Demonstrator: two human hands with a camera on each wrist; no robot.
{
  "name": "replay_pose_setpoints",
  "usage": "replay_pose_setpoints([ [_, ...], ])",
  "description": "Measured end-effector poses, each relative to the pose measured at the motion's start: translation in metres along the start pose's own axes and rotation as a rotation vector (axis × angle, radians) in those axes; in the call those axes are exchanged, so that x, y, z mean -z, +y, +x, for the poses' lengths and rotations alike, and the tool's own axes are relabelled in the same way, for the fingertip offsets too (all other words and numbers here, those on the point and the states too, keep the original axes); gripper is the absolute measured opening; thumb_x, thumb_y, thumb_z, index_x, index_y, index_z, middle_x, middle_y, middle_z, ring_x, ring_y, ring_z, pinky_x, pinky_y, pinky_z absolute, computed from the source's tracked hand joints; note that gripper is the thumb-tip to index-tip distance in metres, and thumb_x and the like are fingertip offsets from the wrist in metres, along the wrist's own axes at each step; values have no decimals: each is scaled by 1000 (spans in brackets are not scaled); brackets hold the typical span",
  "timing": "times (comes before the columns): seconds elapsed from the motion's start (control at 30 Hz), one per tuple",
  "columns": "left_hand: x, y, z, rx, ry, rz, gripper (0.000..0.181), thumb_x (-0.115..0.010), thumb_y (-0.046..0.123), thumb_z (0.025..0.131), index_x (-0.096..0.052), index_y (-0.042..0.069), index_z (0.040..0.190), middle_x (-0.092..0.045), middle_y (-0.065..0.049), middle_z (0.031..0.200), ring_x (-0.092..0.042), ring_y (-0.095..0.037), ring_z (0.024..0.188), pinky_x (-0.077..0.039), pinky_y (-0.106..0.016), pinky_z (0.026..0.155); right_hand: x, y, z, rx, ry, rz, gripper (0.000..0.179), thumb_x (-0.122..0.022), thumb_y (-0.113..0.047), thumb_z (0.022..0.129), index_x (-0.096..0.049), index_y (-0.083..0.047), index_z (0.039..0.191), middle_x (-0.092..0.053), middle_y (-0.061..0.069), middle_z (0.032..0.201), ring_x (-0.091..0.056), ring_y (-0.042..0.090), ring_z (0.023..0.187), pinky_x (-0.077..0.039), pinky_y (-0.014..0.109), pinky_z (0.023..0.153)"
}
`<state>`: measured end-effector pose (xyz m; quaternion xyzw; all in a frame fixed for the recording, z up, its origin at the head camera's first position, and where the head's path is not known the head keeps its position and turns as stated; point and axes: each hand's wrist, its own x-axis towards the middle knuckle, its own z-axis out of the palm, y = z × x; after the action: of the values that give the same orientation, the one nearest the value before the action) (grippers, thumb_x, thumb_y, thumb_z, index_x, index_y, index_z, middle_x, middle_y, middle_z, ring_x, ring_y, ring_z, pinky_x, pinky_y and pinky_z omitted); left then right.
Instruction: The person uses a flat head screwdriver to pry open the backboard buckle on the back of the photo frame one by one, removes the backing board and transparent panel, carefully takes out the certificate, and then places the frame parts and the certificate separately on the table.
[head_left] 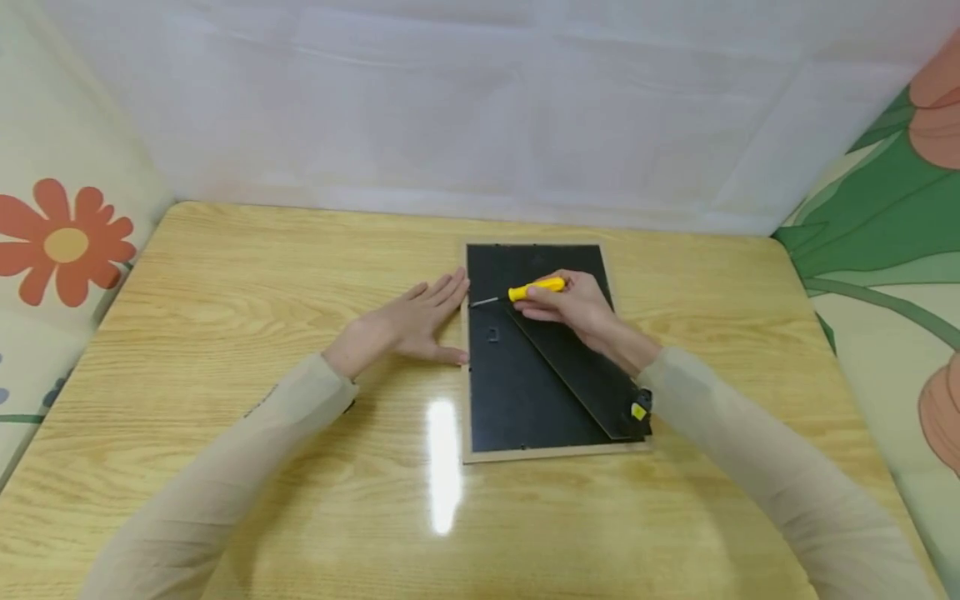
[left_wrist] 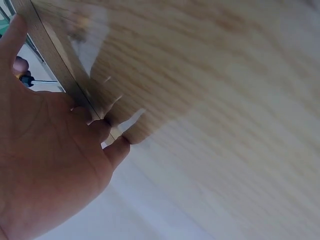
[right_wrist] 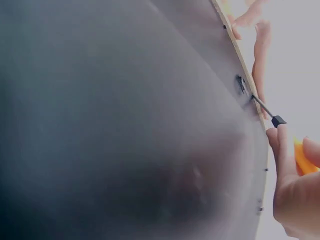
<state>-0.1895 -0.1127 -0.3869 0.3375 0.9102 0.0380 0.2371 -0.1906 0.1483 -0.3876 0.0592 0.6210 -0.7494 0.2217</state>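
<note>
A picture frame [head_left: 491, 408] lies face down on the table, its black backing and pale wooden rim showing. My right hand [head_left: 573, 308] grips the yellow handle of a screwdriver [head_left: 536, 288] above the backing. The screwdriver's thin metal shaft [right_wrist: 262, 106] points left, and its tip is right at the inner edge of the left rim. My left hand [head_left: 418, 325] rests beside that rim, fingers straight and spread, fingertips touching the wood [left_wrist: 75, 92]. Under my right forearm, the frame's black stand leg [head_left: 570, 367] lies slantwise across the backing.
A small metal hanger [head_left: 492, 335] sits on the backing near its left side. Several small dark tabs [right_wrist: 266, 170] line the rim. The wooden table [head_left: 300, 275] meets a white cloth [head_left: 450, 117] at the back. Flower-patterned panels [head_left: 900, 292] stand at both sides.
</note>
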Motion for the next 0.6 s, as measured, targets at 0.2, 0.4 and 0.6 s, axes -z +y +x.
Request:
replay_pose_setpoints([
  [0.2,1,-1,0,0,1,4,112,-52,69,86,10,4,152,20,-12,158,9,-28,146,-4,-48,117,-15,-8,0,145,26,-211,21,-64,3,90,-56,11,107,-65,29,103,-71,28,84,-57,33,75],
  [0.4,0,-1,-1,3,3,-5,113,-51,71,85,10,4,152,20,-12,158,9,-28,146,-3,-48,117,-30,-18,3,231,38,-478,19,-68,-3,89,-59,8,102,-69,22,93,-72,28,79,-58,32,70],
  [0.6,2,1,-2,26,-15,-19,112,-51,71,85,11,6,153,20,-10,158,9,-26,146,-4,-48,117,-50,-34,4,306,-5,-779,19,-70,-10,89,-62,2,101,-67,14,90,-70,21,76,-58,30,67],
])
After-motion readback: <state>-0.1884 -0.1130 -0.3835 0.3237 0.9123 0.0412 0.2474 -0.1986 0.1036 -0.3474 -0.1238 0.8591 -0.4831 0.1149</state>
